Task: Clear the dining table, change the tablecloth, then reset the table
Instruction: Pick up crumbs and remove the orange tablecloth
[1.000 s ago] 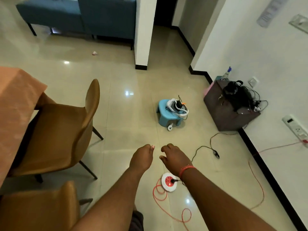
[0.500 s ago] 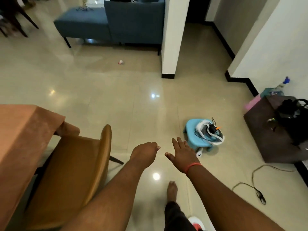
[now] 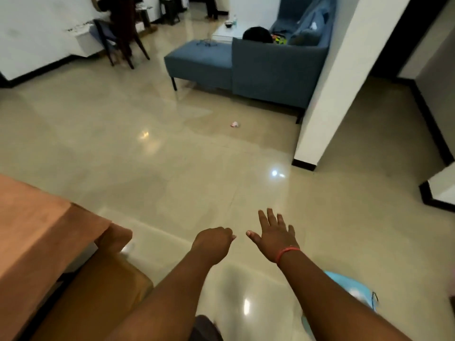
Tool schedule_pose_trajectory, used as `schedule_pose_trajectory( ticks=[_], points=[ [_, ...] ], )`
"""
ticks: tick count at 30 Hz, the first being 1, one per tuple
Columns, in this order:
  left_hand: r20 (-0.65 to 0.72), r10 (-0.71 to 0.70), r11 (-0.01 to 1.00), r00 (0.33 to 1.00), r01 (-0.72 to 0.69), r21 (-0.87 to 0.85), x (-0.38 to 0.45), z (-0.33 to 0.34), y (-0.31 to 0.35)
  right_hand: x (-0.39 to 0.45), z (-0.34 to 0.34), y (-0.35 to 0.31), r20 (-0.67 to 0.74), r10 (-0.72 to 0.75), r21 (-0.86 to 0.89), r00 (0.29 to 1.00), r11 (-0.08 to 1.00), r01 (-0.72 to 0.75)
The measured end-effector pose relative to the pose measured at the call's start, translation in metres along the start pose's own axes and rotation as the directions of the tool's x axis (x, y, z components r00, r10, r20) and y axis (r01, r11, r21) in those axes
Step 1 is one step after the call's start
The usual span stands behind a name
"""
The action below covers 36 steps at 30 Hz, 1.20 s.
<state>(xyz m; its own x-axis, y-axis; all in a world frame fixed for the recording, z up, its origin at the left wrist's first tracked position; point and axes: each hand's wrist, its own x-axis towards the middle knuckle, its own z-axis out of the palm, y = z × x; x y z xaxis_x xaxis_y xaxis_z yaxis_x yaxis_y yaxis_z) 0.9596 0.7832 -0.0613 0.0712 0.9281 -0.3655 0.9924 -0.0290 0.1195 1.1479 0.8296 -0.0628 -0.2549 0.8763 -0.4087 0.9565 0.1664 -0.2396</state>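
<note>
The dining table fills the lower left, covered by an orange tablecloth whose corner hangs down. A tan chair stands tucked beside it. My left hand hovers over the floor to the right of the table corner, fingers curled into a loose fist with nothing in it. My right hand, with a red band at the wrist, is stretched out flat beside it, fingers spread and empty.
A blue sofa stands at the back with a person sitting on it. A white pillar rises at the right. A light blue stool sits low right. A small scrap lies on the glossy floor. Dark chairs stand far left.
The view has swung left and up: the blue stool slid to the lower right edge, the sofa came into fuller view. My right hand's fingers have spread wider; the left stays curled.
</note>
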Motion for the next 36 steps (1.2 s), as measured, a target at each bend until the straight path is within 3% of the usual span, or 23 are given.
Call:
schedule_pose_trajectory(
  ticks=[11,16,20,22,27,36],
  points=[
    [-0.058,-0.167,0.983,0.984,0.161,-0.09,0.232,-0.094,-0.175,0.293,-0.095,-0.114,0.079,-0.17,-0.152,0.982,0.972,0.181],
    [-0.113,-0.224,0.972,0.968,0.212,-0.105,0.303,-0.153,-0.261,0.399,-0.143,-0.186,0.072,-0.214,-0.1,0.974,0.97,0.221],
    [-0.225,-0.283,0.956,0.932,0.257,-0.14,0.356,-0.177,-0.331,0.481,-0.158,-0.236,0.116,-0.247,-0.133,0.962,0.956,0.262],
    [-0.214,-0.326,0.943,0.921,0.3,-0.147,0.385,-0.193,-0.366,0.529,-0.168,-0.265,0.131,-0.287,-0.152,0.949,0.94,0.306],
    [-0.066,-0.493,0.864,0.867,0.479,-0.154,0.441,-0.227,-0.455,0.65,-0.184,-0.357,0.2,-0.44,-0.2,0.875,0.856,0.476],
    [0.016,-0.759,0.621,0.651,0.731,-0.282,0.467,-0.269,-0.616,0.784,-0.216,-0.555,0.281,-0.696,-0.263,0.661,0.606,0.751]
  ],
)
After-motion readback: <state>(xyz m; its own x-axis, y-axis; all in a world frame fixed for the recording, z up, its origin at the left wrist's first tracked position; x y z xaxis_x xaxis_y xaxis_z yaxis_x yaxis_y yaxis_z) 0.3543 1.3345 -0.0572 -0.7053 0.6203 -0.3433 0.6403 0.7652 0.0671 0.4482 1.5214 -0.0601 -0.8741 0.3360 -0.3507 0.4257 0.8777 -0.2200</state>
